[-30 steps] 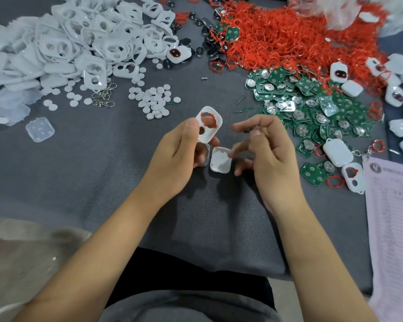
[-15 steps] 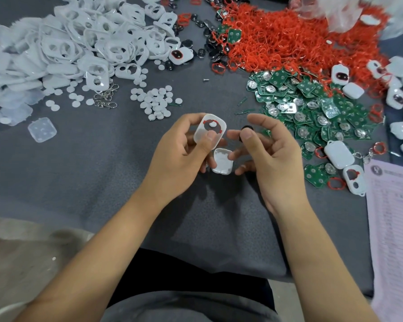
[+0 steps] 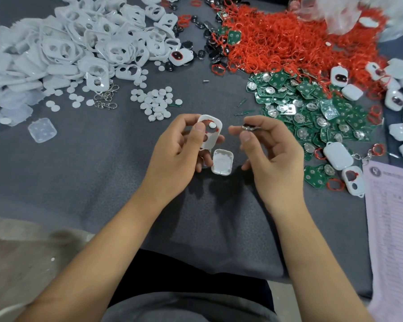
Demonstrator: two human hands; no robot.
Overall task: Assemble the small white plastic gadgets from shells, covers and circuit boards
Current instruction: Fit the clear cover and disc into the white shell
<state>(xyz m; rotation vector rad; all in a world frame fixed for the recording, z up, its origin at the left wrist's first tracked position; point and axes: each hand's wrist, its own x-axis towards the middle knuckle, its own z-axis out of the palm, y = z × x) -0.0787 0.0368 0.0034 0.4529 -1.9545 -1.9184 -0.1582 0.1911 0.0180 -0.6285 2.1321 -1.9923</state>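
Note:
My left hand [image 3: 177, 149] grips a white cover [image 3: 210, 133] with two holes, a red ring and a small white disc seated inside it; the thumb lies across its face. My right hand [image 3: 272, 154] pinches a small dark round part with a silvery rim [image 3: 250, 128] between thumb and forefinger, a short gap to the right of the cover. A white shell [image 3: 222, 161] lies open side up on the grey cloth between the two hands, just below the cover.
White covers [image 3: 79, 47] are heaped at the back left, white discs [image 3: 156, 103] lie scattered ahead, red rings [image 3: 296, 43] fill the back right, green circuit boards [image 3: 312, 108] spread to the right. Finished gadgets [image 3: 336, 155] and a printed sheet [image 3: 393, 228] lie at the right edge.
Both hands rose off the cloth. A white disc now sits in the cover. The right hand brought a dark round part up beside the cover. The shell stayed put.

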